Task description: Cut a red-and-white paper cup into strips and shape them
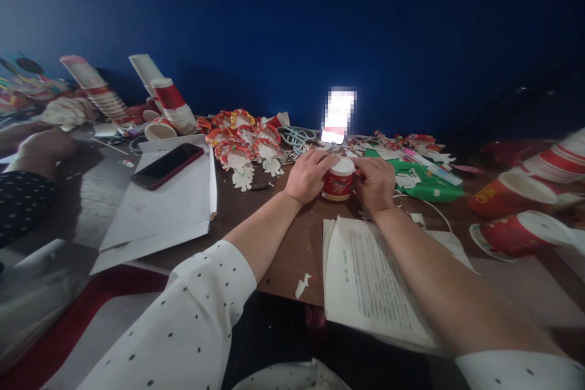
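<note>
A red paper cup (338, 186) with a white top and gold print stands on the brown table between both hands. On its left side, my left hand (309, 177) is closed, fingers bent around the upper edge. The opposite side is gripped by my right hand (375, 184), with its fingers curled and the fingertips partly hidden. Just behind the cup, a phone (337, 116) with a bright, blurred screen leans upright. In front of my right hand lies a stack of printed paper sheets (365, 277), partly under my right forearm.
Red-and-white paper crafts (244, 140) and a coiled cable (297, 139) lie left of the phone. A green packet (427, 183) is to the right, near tipped red cups (521, 234). A dark phone (167, 166) rests on white paper. Another person's hand (43, 149) is far left.
</note>
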`<state>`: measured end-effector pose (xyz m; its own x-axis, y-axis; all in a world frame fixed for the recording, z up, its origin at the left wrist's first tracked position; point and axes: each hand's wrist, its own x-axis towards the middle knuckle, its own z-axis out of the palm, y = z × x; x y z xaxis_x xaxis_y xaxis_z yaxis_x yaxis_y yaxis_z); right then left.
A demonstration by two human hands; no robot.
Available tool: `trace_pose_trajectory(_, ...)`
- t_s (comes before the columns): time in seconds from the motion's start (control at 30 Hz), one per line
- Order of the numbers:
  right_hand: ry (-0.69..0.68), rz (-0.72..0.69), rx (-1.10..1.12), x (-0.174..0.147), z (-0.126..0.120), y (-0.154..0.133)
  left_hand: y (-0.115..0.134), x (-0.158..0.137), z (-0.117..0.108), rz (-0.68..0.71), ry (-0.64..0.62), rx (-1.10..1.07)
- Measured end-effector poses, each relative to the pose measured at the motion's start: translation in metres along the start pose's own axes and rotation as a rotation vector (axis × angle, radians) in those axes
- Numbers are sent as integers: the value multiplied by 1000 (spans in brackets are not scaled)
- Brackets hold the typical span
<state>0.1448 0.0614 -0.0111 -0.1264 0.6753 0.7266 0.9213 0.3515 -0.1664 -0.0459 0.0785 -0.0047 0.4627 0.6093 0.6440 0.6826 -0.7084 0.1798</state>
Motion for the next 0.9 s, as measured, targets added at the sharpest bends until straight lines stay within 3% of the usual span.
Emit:
trace_pose_trajectory(0.13,-64,-19,-69,0,3,1,-4,-1,3,-91,7,18)
trace_pose_trajectory(0.3,-156,-6,-102,-1,2,-2,-10,-2,8,-199,-118,5)
trace_pose_trajectory(0.5,-205,-23,-49,0,3,0,-12,-1,9,-163,-132,-66)
trace_pose_trajectory(0.7,-215,-41,-52,1,0,1,-13,-1,6,-150,-114,31)
trace_pose_trajectory(0.9,-128,-89,-101,-4,-10,-7,-11,-4,3,-182,-126,92)
